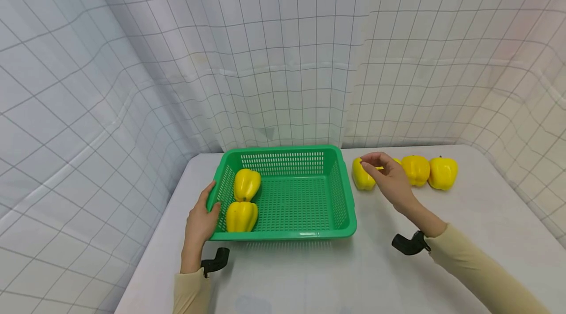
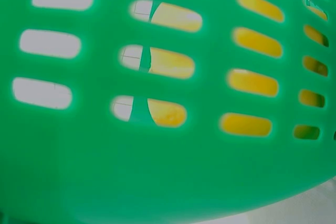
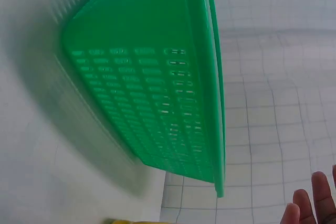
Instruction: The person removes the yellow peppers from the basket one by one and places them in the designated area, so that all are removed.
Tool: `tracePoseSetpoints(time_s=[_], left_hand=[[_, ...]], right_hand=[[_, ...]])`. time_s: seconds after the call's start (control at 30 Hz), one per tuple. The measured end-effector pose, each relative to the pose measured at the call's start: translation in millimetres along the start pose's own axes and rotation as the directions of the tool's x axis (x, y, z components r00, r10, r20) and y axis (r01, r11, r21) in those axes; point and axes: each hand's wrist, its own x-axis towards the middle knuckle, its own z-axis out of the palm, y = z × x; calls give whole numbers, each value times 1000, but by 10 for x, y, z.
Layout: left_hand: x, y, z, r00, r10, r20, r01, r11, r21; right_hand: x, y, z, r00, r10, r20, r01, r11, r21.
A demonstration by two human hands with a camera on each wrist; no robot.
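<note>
A green plastic basket (image 1: 292, 236) stands on the table with two yellow bell peppers (image 1: 246, 185) along its left side. My left hand (image 1: 201, 220) grips the basket's left rim, its thumb on the rim. The left wrist view is filled by the slotted basket wall (image 2: 131, 171), with yellow showing through the slots. To the right of the basket, my right hand (image 1: 391, 180) hovers over a row of yellow bell peppers, nearest the leftmost pepper (image 1: 362, 176). Its fingers are loosely bent and hold nothing; the right wrist view shows fingers (image 3: 320, 192) apart from the basket.
Two more yellow peppers (image 1: 442, 173) sit side by side at the right end of the row; another is mostly hidden behind my right hand. A white table (image 1: 305, 279) lies under everything. White grid-patterned curtains (image 1: 300, 58) hang around the back and sides.
</note>
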Motion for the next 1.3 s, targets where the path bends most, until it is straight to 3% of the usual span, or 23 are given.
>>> tracePoseSetpoints(time_s=[0.27,0.47,0.67,0.93,1.3], left_hand=[[6,-4,7,1000,-5,-2,5,1000,-3],[9,7,4,1000,-3,5,3,1000,-2],[7,0,3,1000,6,0,-6,1000,9],[6,-4,8,1000,9,-2,-9,1000,11],[3,14,-8,1000,-1,4,1,1000,0]], right_hand=[[-2,-126,215,983,-34,181,34,999,2],[-19,-213,365,963,-23,269,20,1000,14],[20,-274,533,931,-66,358,54,998,43],[119,-415,778,864,-96,494,89,995,37],[324,-500,1203,725,-99,681,165,986,-33]])
